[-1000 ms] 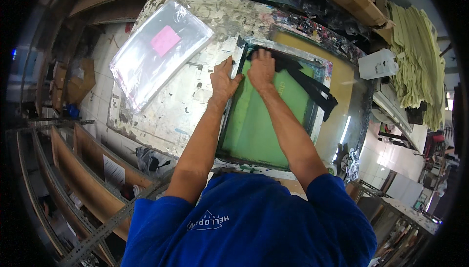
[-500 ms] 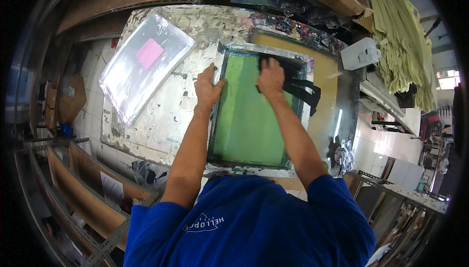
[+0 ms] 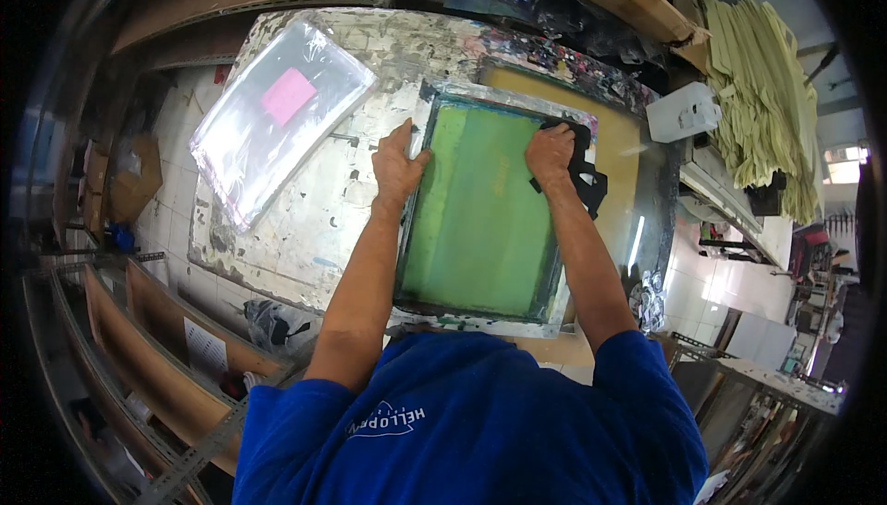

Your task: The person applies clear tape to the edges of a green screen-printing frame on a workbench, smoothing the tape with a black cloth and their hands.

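A screen printing frame (image 3: pixel 560 297) with green mesh (image 3: pixel 480 228) lies on the worktable in front of me. My left hand (image 3: pixel 398 168) grips the frame's left side, the thumb over its edge and the fingers outside. At the upper right of the mesh, my right hand (image 3: pixel 552 149) is closed on a black rag (image 3: pixel 584 161). Loose strips of the rag hang over the frame's right side. A faint yellowish mark shows on the mesh left of my right hand.
A stack of clear plastic sleeves (image 3: pixel 249 163) with a pink paper (image 3: pixel 289 97) lies at the table's left. A yellowish panel (image 3: pixel 617 154) sits beyond the frame, near a white plastic container (image 3: pixel 684 108). Pale yellow cloths (image 3: pixel 753 89) hang at right; wooden shelving (image 3: pixel 166 366) stands lower left.
My right hand has moved right across the upper mesh with the black rag, uncovering more green. My left hand keeps its place at the frame's left edge.
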`<state>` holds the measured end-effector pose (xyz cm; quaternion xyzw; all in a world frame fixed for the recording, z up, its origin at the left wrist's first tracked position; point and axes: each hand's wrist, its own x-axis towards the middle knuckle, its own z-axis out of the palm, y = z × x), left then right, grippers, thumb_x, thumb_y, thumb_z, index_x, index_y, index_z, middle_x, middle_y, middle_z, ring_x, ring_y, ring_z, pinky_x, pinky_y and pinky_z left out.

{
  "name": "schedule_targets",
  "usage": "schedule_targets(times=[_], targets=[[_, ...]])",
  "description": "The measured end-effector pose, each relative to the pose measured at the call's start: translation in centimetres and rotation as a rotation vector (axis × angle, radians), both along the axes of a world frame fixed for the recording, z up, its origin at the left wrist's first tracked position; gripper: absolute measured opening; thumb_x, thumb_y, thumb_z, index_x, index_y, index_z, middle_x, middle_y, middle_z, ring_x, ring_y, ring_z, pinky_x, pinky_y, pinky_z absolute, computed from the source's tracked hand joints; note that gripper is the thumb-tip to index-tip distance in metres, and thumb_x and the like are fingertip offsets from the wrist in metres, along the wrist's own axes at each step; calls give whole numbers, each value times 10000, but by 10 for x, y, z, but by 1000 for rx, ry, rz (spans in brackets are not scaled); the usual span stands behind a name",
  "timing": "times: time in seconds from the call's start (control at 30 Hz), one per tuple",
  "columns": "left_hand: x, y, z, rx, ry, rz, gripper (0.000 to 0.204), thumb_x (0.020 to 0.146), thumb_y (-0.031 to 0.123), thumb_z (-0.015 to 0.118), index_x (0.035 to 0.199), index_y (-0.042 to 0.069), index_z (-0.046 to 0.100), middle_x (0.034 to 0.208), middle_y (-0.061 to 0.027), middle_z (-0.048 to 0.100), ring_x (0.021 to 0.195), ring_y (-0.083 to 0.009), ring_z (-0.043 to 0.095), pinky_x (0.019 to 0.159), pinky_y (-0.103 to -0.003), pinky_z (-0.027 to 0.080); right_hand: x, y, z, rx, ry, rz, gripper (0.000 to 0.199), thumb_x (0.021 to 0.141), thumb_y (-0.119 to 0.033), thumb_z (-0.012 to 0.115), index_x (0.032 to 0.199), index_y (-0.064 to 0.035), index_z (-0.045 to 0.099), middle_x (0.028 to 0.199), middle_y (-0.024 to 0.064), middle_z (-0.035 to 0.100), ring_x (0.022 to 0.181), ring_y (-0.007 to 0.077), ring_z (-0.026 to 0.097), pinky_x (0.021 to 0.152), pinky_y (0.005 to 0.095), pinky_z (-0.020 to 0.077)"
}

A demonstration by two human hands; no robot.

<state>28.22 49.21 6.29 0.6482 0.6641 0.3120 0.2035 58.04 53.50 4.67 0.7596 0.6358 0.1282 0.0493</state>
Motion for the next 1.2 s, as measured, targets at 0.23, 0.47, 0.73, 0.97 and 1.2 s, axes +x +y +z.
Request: schedule_targets(times=[0.23, 0.47, 0.73, 0.97, 1.2], targets=[[-1, 1, 2, -7, 8, -6, 763, 719, 266, 801, 1404, 79, 523, 1328, -99, 604, 1176, -332, 543, 986, -455, 437, -65, 3, 13, 27, 149, 95, 284, 814, -163, 591, 935, 58, 722, 1057, 180, 559, 1003, 344, 511, 788, 416, 469], [2, 2, 2, 4, 5, -1, 780, 689, 227, 816, 1398, 72, 529, 1291, -105, 619, 1152, -340, 550, 966, -447, 451, -161, 23, 12, 90, 352, 554, 277, 788, -139, 612, 967, 53, 699, 1066, 172, 550, 1004, 360, 513, 795, 457, 478], [2, 2, 0, 72, 29, 4, 751, 688, 205, 814, 1376, 81, 541, 1261, -106, 631, 1139, -344, 565, 958, -449, 462, -150, 12, 24, -59, 444, 620, 485, 667, -124, 749, 1115, 38, 659, 1179, 179, 534, 1170, 355, 491, 966, 431, 456], [0, -2, 2, -9, 11, 11, 737, 709, 220, 792, 1389, 92, 539, 1330, -115, 607, 1186, -329, 553, 1005, -434, 457, -63, 0, 12, 138, 590, 427, 379, 790, -82, 573, 1147, -37, 692, 1284, 233, 599, 1202, 396, 541, 1002, 467, 450], [3, 2, 5, -10, 28, 5, 729, 723, 236, 779, 1398, 106, 536, 1327, -111, 608, 1172, -331, 552, 1003, -434, 458, 32, -11, 19, 103, 346, 165, 284, 772, -107, 591, 999, 12, 715, 1149, 244, 650, 1072, 410, 593, 961, 502, 469]])
